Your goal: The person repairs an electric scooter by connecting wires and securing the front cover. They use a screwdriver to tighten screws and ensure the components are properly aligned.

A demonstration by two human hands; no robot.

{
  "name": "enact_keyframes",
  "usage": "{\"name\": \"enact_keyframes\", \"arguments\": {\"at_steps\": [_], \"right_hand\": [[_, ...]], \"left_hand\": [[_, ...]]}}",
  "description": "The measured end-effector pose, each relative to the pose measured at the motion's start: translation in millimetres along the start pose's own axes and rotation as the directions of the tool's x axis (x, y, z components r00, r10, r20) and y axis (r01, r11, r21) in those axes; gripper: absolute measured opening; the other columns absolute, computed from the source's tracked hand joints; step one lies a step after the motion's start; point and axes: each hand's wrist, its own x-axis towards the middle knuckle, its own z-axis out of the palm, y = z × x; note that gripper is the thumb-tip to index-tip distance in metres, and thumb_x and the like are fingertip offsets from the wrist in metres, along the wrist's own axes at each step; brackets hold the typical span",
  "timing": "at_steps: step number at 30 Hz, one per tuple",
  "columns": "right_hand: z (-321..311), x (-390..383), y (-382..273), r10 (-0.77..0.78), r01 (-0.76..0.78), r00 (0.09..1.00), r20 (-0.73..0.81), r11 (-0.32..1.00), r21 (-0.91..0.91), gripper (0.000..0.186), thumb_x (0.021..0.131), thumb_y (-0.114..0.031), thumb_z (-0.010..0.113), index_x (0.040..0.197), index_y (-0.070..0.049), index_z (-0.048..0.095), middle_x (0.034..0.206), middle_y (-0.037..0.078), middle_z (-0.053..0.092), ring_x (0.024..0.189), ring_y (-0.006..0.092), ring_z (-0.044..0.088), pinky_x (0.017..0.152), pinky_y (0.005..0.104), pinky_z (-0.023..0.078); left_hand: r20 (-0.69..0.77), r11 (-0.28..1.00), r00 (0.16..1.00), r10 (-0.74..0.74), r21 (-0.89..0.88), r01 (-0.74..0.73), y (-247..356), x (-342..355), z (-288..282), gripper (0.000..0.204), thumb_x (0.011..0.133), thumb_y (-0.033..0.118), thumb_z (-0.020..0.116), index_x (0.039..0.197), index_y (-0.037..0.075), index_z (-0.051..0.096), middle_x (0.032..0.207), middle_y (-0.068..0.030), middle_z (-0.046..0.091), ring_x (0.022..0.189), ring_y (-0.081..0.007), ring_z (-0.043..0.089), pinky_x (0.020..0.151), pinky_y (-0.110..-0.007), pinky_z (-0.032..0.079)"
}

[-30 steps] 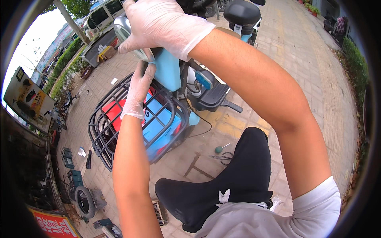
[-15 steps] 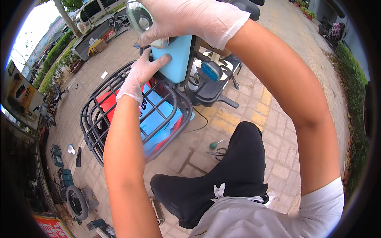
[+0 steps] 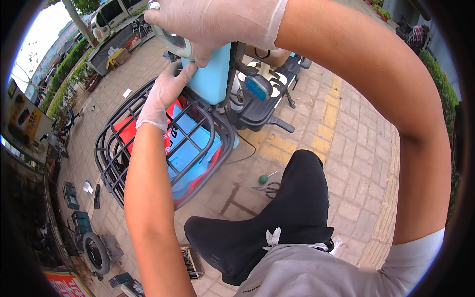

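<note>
In thin clear gloves, both my hands are on the front of an electric scooter at the top of the head view. My right hand [image 3: 213, 22] is closed over a headlight [image 3: 174, 43] with a clear lens and pale rim, tilted above the light blue front panel [image 3: 213, 76]. Its thumb presses near the panel's top. Lower down, my left hand [image 3: 168, 90] grips the panel's left edge, thumb across its face; the other fingers are partly hidden. Below them, a black wire basket [image 3: 106, 143] contains red and blue bags [image 3: 198, 143].
An oval blue-faced part [image 3: 258, 86] sticks out beside the panel. On the paving, a green-handled tool [image 3: 263, 179] and scissors [image 3: 271, 190] lie by my knee. A tire [image 3: 95, 252] and dark cases [image 3: 81, 222] stand at left. Below my left leg is a small box of parts [image 3: 192, 262].
My right hand has moved left and down, tipping the headlight over toward the panel. My left hand stays at the panel's edge with its thumb shifted slightly up and left.
</note>
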Motion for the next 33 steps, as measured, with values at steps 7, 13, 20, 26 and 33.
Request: {"name": "enact_keyframes", "arguments": {"at_steps": [7,13,20,26,33], "right_hand": [[22,23,-5,0.069,-0.059,0.994,0.090,0.993,-0.102,0.072,0.063,-0.023,0.087,0.123,0.005,0.058,0.123,0.025,0.056,0.107,0.0395,0.063,0.086,0.0434,0.058],[39,-17,26,-0.121,0.132,0.966,-0.231,0.991,0.034,0.064,0.066,-0.020,0.082,0.119,0.007,0.058,0.116,0.026,0.057,0.101,0.0379,0.064,0.081,0.0429,0.058],[10,0,22,-0.156,0.172,0.984,-0.090,0.964,0.202,0.056,0.069,-0.020,0.081,0.114,0.007,0.062,0.112,0.023,0.057,0.100,0.0342,0.064,0.081,0.0429,0.057],[10,50,8,-0.287,0.283,0.910,0.300,0.957,0.057,0.054,0.073,-0.025,0.081,0.115,0.005,0.066,0.125,0.022,0.058,0.112,0.0355,0.062,0.086,0.0441,0.056],[24,64,-7,-0.242,0.226,0.902,0.357,0.970,0.087,0.053,0.076,-0.028,0.079,0.117,0.003,0.067,0.126,0.021,0.059,0.113,0.0354,0.062,0.088,0.0435,0.055]], "left_hand": [[-0.090,1.000,0.996,-0.024,0.013,0.025,8,-8,5,0.089,0.097,0.074,0.043,0.136,-0.005,0.058,0.130,-0.0302,0.063,0.128,-0.0396,0.058,0.110,-0.041,0.040],[-0.065,0.736,0.997,0.052,0.677,0.006,-25,-19,-36,0.053,0.105,0.051,0.043,0.131,0.012,0.067,0.138,-0.0164,0.063,0.136,-0.0344,0.051,0.115,-0.048,0.036],[-0.018,0.802,1.000,-0.001,0.598,0.012,-44,-20,-43,0.052,0.091,0.045,0.064,0.134,0.015,0.064,0.132,-0.0131,0.064,0.130,-0.0359,0.052,0.110,-0.049,0.040],[-0.068,0.832,0.996,-0.052,0.549,0.081,-28,-20,-42,0.045,0.077,0.015,0.068,0.122,0.009,0.068,0.121,-0.0157,0.068,0.122,-0.0356,0.057,0.108,-0.044,0.044],[-0.083,0.864,0.996,-0.035,0.498,0.072,-34,-20,-42,0.049,0.074,0.007,0.069,0.123,0.009,0.067,0.120,-0.0157,0.068,0.121,-0.0345,0.058,0.109,-0.042,0.044]]}}
